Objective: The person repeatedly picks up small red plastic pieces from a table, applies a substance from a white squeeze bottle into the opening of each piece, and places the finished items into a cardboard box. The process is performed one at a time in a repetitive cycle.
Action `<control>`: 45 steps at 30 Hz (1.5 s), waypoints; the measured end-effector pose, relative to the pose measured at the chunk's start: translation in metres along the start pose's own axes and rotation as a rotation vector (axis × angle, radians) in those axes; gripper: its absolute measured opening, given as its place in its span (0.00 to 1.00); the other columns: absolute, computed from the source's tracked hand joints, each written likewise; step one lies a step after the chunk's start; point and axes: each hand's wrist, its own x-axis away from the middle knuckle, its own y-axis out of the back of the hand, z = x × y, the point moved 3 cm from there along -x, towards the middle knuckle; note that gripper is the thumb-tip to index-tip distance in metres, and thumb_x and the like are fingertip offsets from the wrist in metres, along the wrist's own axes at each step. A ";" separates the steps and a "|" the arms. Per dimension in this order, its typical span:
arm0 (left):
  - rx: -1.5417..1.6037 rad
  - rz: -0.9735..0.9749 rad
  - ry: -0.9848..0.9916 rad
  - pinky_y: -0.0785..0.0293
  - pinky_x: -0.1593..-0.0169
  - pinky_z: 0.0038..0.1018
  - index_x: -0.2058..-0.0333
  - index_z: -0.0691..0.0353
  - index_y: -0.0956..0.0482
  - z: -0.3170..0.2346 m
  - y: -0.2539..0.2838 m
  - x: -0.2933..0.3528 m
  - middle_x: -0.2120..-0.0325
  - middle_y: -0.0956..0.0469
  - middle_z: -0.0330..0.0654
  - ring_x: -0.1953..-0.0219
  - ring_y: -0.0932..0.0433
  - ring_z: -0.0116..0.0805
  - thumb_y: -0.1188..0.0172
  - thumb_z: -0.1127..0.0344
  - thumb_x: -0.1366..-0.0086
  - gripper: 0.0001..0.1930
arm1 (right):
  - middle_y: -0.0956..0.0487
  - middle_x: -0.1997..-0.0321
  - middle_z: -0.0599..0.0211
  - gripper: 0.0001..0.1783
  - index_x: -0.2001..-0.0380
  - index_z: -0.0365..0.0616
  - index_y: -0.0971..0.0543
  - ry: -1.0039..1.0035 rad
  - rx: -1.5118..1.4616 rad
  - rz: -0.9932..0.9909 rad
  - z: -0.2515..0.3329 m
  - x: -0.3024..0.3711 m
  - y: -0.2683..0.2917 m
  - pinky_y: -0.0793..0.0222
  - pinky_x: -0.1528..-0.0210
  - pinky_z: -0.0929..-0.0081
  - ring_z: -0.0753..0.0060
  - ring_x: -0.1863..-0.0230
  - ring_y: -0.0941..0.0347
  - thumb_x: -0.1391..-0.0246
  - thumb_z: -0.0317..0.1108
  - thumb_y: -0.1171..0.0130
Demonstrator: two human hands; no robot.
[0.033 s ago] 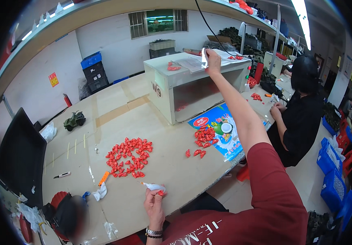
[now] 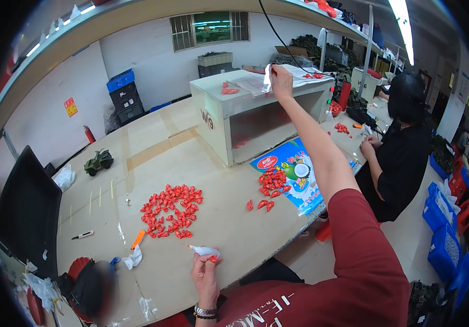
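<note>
My left hand (image 2: 206,277), low in the middle by the table's near edge, is closed round a white squeeze bottle (image 2: 204,250) with a thin orange tip. A small red plastic piece (image 2: 212,259) is pinched at its fingertips. Stretched far forward, my right hand (image 2: 282,82) grips a shiny, pale strip (image 2: 268,79) above the top of the box-like stand (image 2: 211,104); whether it is film or foil I cannot tell. Many red pieces (image 2: 165,204) lie in a loose ring on the table, with another heap (image 2: 272,180) on a blue printed sheet (image 2: 308,201).
An orange-handled tool (image 2: 138,240), a crumpled white tissue (image 2: 132,257), a pen (image 2: 83,235) and a green toy vehicle (image 2: 99,162) rest on the left of the table. A black tray (image 2: 27,210) leans there. At right sits a co-worker in black (image 2: 403,152).
My right hand and the shiny strip have shifted slightly to the left. My left hand stays almost where it was, still holding the bottle.
</note>
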 end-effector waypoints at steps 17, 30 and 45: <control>-0.082 -0.067 0.057 0.29 0.52 0.33 0.62 0.62 0.30 -0.001 0.000 0.004 0.43 0.39 0.48 0.46 0.31 0.47 0.48 0.62 0.32 0.09 | 0.19 0.67 0.56 0.14 0.67 0.57 0.15 -0.151 0.069 0.311 -0.096 0.006 -0.035 0.29 0.54 0.62 0.53 0.61 0.24 0.54 0.30 0.47; -0.079 -0.047 0.088 0.29 0.50 0.31 0.61 0.62 0.30 -0.009 0.002 0.005 0.43 0.38 0.49 0.45 0.31 0.46 0.48 0.64 0.32 0.08 | 0.25 0.55 0.54 0.24 0.58 0.39 0.27 0.101 -0.260 -0.228 0.071 0.085 0.098 0.41 0.43 0.60 0.50 0.50 0.33 0.62 0.14 0.55; 0.050 0.047 0.065 0.31 0.48 0.34 0.64 0.62 0.31 -0.036 -0.034 0.007 0.45 0.36 0.51 0.49 0.29 0.41 0.47 0.63 0.34 0.08 | 0.26 0.53 0.61 0.26 0.47 0.38 0.30 -0.686 -1.464 1.107 0.233 0.319 0.161 0.30 0.53 0.71 0.71 0.58 0.28 0.50 0.36 0.41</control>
